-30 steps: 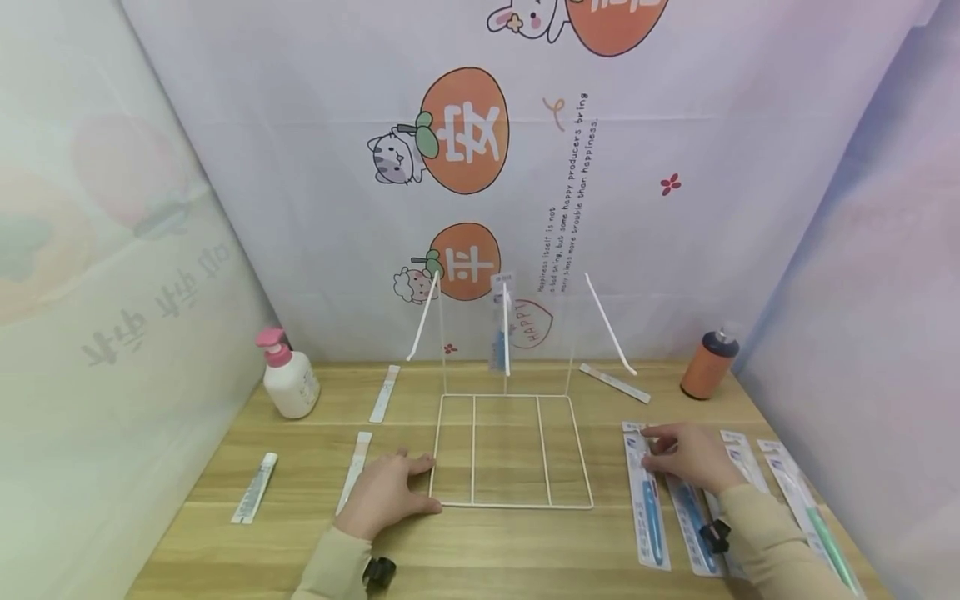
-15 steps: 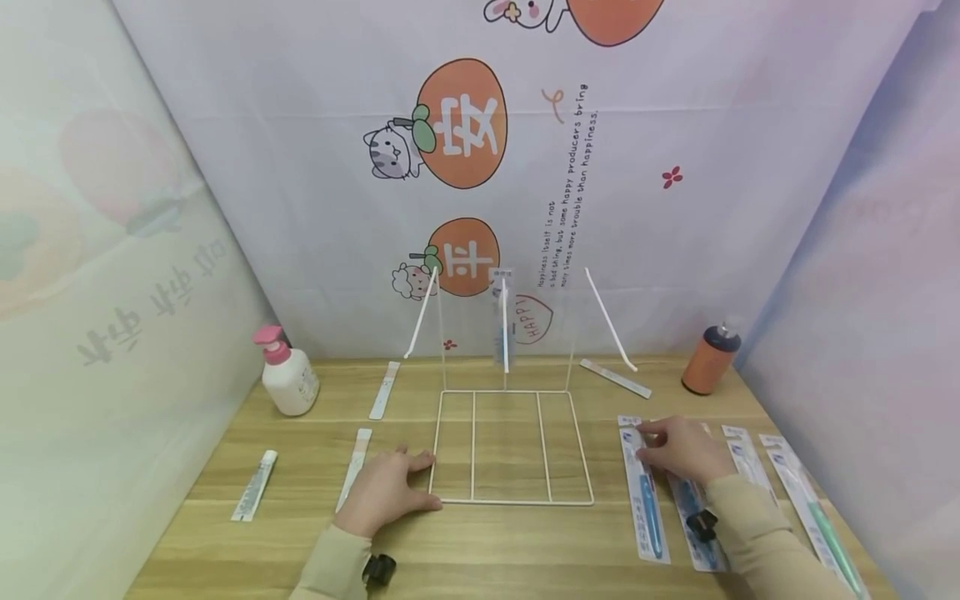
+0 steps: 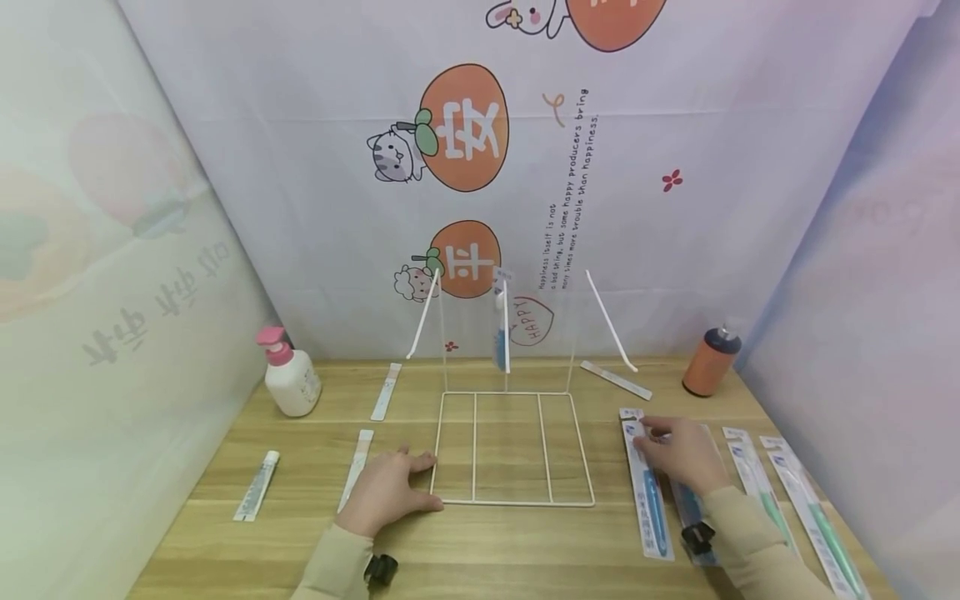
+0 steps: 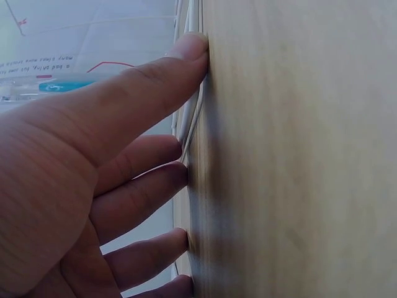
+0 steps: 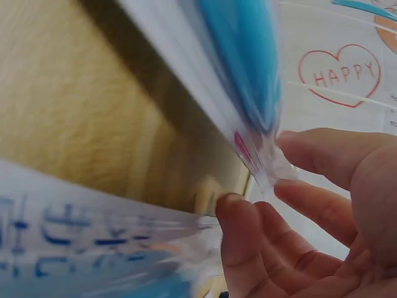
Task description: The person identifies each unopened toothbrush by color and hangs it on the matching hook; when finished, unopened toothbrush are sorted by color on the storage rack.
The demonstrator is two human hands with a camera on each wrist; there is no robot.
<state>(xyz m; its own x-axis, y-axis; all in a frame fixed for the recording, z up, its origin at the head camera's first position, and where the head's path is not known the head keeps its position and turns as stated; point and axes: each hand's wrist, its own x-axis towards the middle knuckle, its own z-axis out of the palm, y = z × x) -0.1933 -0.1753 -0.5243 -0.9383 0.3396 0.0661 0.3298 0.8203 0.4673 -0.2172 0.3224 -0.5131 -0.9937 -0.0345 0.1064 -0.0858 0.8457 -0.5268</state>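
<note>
My left hand point(image 3: 386, 492) rests at the front left corner of a white wire rack point(image 3: 517, 503), thumb and fingers spread. In the left wrist view the thumb point(image 4: 146, 81) presses against the rack's wire, with the other fingertips on the tabletop. My right hand point(image 3: 686, 454) pinches the upper part of a packaged blue toothbrush point(image 3: 647, 492) between thumb and index finger; the right wrist view shows the pack point(image 5: 239, 56) slanting above the wood. A second blue toothbrush pack point(image 3: 693, 517) lies partly hidden beneath that hand and wrist. Another packaged toothbrush point(image 3: 500, 325) hangs from the rack's middle arm.
Two green toothbrush packs point(image 3: 813, 517) lie at the far right. An orange bottle point(image 3: 710, 364) stands behind them, a pink-topped pump bottle point(image 3: 292, 383) at back left. A small tube point(image 3: 257, 486) and several narrow white sachets point(image 3: 615, 381) lie around the rack.
The right hand has shifted the leftmost toothbrush pack slightly away from the body. The right forearm moved a little left, exposing more of a green pack. The left hand stays put.
</note>
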